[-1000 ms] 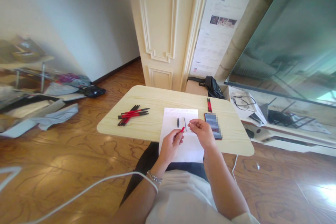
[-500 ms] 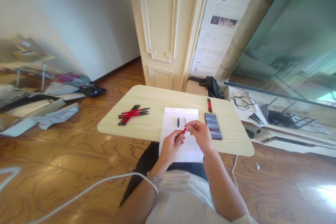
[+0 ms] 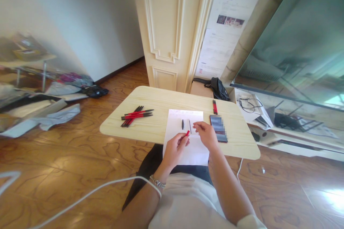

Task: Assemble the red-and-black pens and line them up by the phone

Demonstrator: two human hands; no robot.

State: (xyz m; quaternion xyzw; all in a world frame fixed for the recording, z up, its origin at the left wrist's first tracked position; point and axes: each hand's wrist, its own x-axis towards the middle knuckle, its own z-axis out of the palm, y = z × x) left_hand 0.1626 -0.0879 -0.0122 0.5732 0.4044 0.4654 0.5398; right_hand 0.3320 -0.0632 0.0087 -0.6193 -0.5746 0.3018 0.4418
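At the left of the desk (image 3: 157, 96), red-and-black pens (image 3: 137, 115) lie crossed in a heap. The left hand (image 3: 174, 148) grips a red barrel (image 3: 187, 133) above the paper (image 3: 197, 154); beyond it a black tip piece (image 3: 183, 124) and a thin dark rod (image 3: 190, 126) lie apart. The right hand (image 3: 208, 134) hovers with fingers bunched; whether they pinch something small, I cannot tell. Two pens (image 3: 214, 107) and a phone (image 3: 217, 125) lie farther right. The step seems to be handling the barrel's end; working there calls for steady, precise alignment.

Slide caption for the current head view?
Left hand holding a red pen barrel above white paper, right hand close by, pens piled on the table.
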